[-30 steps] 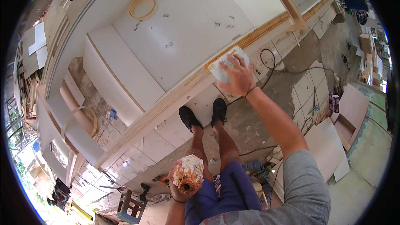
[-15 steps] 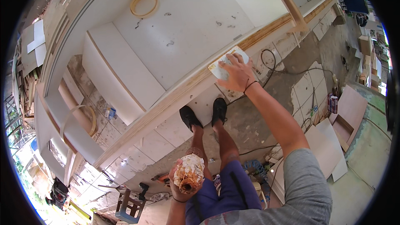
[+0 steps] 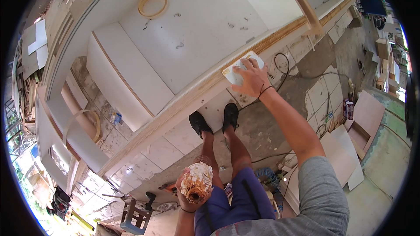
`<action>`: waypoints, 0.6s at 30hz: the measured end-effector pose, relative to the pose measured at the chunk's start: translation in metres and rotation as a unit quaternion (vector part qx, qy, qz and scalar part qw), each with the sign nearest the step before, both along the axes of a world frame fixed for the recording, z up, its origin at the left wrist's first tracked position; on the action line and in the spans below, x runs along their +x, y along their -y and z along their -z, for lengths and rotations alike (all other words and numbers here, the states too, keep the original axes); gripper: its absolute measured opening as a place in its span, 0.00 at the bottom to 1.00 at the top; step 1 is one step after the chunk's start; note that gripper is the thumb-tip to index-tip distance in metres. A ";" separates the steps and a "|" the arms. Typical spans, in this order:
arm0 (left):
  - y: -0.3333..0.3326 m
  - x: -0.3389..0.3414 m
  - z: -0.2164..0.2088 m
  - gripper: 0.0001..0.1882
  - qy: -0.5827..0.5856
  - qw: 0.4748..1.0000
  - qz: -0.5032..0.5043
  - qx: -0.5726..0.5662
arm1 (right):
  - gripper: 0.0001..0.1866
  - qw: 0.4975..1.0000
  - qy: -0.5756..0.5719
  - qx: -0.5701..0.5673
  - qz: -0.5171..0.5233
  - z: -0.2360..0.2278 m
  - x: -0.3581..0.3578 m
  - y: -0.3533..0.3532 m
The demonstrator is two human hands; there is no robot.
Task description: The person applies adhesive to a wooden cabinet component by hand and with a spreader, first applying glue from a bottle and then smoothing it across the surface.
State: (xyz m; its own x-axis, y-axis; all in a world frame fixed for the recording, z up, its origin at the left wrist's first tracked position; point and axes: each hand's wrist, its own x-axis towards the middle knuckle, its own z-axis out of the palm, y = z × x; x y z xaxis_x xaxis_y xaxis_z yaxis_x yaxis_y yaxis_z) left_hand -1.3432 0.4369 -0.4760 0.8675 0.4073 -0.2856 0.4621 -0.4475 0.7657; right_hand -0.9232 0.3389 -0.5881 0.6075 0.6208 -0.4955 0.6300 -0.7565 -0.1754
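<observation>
My right hand (image 3: 250,78) presses a pale rectangular sanding sheet (image 3: 239,68) flat against the bare wooden front edge (image 3: 205,87) of a large white cabinet panel (image 3: 197,30). Held low in front of my body, my left hand (image 3: 187,189) grips a lumpy container (image 3: 197,182) crusted with white and brown paste. The container's round opening faces the camera. My black shoes (image 3: 214,120) stand on the concrete floor just below the panel's edge.
A coil of yellowish tape (image 3: 152,3) lies on the white panel. A black cable (image 3: 297,74) loops over the floor to the right. White boards (image 3: 345,148) lean at lower right, and a small wooden stool (image 3: 131,218) stands at lower left.
My right hand has slid the sanding sheet slightly along the wooden edge. The left hand keeps the container in the same place.
</observation>
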 end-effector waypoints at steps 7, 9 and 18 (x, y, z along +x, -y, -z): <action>0.007 -0.003 0.005 0.58 0.036 0.996 -0.051 -0.068 | 0.36 0.999 -0.014 -0.035 -0.001 -0.006 0.002 0.012; 0.006 -0.002 0.003 0.58 0.041 0.996 -0.055 -0.064 | 0.37 0.997 -0.039 -0.065 -0.009 -0.016 0.000 0.014; 0.007 -0.004 -0.002 0.57 0.037 0.997 -0.052 -0.044 | 0.37 0.991 -0.017 0.135 -0.003 -0.011 -0.064 0.001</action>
